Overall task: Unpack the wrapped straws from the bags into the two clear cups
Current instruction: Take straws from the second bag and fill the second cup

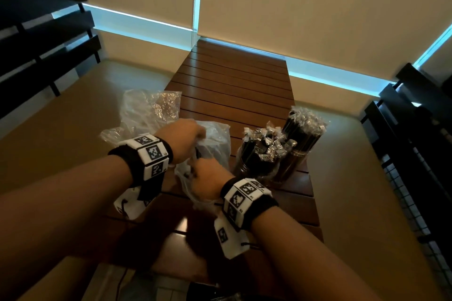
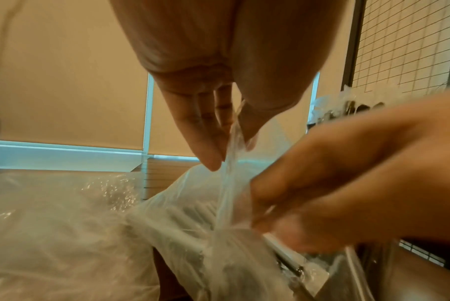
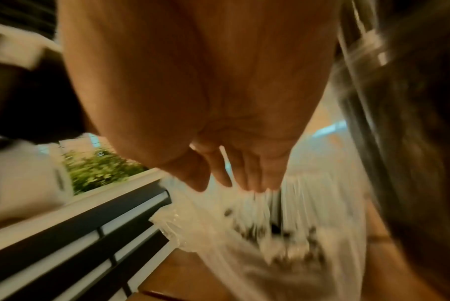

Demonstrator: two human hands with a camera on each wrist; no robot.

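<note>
— Any words, brands or numbers to read here?

— None. The only printed marks are black-and-white square code patterns on the wristband of the left arm (image 1: 152,154), left of centre in the head view, and on the wristband of the right arm (image 1: 244,197), lower centre.

— Is there small print beside those squares?

— A tiny mark sits at some corners, too small to read.

— And the bags and cups?

— No print shows on them.

Both forearms are bare; each wrist wears a black wristband (image 1: 127,161) carrying white blocks (image 1: 152,151) printed with black square-patterned markers.
</note>
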